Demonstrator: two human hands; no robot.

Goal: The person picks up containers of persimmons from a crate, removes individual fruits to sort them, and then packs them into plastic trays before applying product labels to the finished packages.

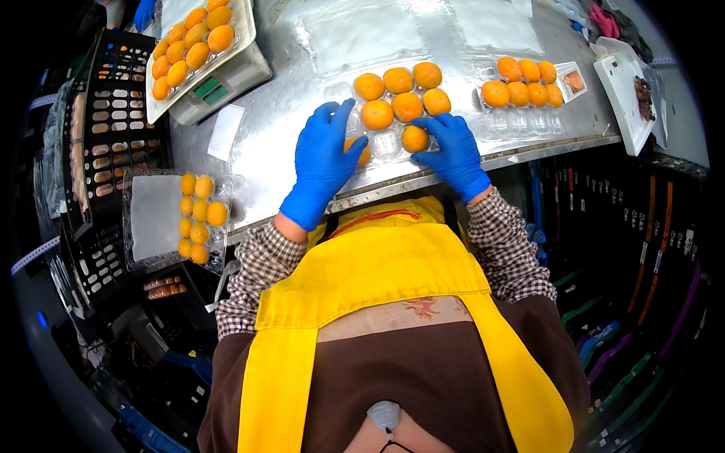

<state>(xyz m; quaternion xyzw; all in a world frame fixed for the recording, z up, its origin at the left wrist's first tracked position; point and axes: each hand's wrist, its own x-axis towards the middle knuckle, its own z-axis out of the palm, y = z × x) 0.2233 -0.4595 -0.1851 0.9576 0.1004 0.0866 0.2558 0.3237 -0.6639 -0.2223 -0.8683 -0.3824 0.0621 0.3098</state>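
Both my hands wear blue gloves at a clear plastic tray of round orange fruit. My left hand curves over a fruit at the tray's lower left, partly hiding it; its thumb lies on that fruit and its index finger points up the tray's side. My right hand has thumb and fingers around another fruit at the lower right. An unfilled cup shows between the hands. The upper two rows hold several more fruit.
Steel table with clear sheets. Fruit trays stand on a scale upper left, at right and lower left. Black crates line the left; a white tray sits far right. Another person's gloved hand shows top left.
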